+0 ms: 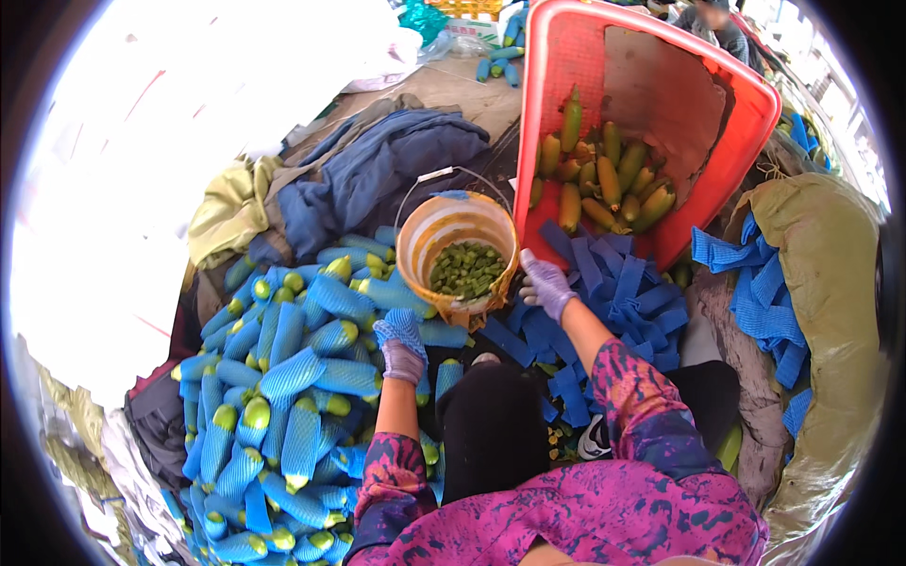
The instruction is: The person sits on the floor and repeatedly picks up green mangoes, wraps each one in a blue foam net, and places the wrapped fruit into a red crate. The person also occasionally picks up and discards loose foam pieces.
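Observation:
My left hand [402, 354], in a thin purple glove, has a blue foam net sleeve [400, 325] over its fingers, beside a heap of net-wrapped zucchini [290, 378]. Gloved alike, my right hand [546, 284] has its fingers apart and nothing in them, just right of a stained plastic bucket [407, 265]. Cut green pieces [467, 270] lie inside that bucket. Loose blue net sleeves [626, 290] are piled right of my right hand. Beyond them a red plastic crate [532, 92] lies tilted with its open side towards me, holding several bare zucchini [609, 180].
Blue and grey cloths [375, 156] lie behind the heap. An olive sack [828, 297] with more blue sleeves [764, 290] stands at the right. More wrapped zucchini [497, 68] lie on the floor at the back. A person [715, 28] is at the top right.

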{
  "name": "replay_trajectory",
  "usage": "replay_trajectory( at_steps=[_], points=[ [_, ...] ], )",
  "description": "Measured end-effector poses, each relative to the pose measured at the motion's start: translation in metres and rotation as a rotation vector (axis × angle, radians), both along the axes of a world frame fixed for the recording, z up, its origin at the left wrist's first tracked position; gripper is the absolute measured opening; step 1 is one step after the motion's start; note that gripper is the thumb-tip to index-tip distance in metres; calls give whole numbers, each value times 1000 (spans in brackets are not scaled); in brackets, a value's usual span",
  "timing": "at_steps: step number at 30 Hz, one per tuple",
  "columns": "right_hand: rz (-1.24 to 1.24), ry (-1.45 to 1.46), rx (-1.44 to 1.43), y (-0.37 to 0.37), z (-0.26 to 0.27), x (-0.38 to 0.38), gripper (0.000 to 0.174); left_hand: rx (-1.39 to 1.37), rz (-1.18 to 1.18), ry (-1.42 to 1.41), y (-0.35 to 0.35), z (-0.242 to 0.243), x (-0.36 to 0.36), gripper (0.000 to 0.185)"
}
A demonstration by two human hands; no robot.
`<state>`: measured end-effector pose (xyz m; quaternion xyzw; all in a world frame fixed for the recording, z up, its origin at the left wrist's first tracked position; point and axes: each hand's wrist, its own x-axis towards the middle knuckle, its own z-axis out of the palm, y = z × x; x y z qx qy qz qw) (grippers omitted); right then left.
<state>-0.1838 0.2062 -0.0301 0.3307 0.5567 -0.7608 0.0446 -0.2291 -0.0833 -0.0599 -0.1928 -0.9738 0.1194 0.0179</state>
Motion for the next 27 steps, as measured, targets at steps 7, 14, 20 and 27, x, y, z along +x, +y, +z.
replay_trajectory(
  at_steps=[7,14,20,27],
  points=[
    [17,19,546,-13,-81,-48,34,2574,615,-1084,55,-96,-53,57],
    [-93,267,357,-4,-67,-109,50,1560,57,-404,67,-134,-101,47],
    [-44,203,607,10,-56,-42,28,1343,-95,-361,47,-160,-131,50],
    [48,-675,1863,213,-117,-63,33,2274,588,-1127,53,-94,25,37]
  ],
)
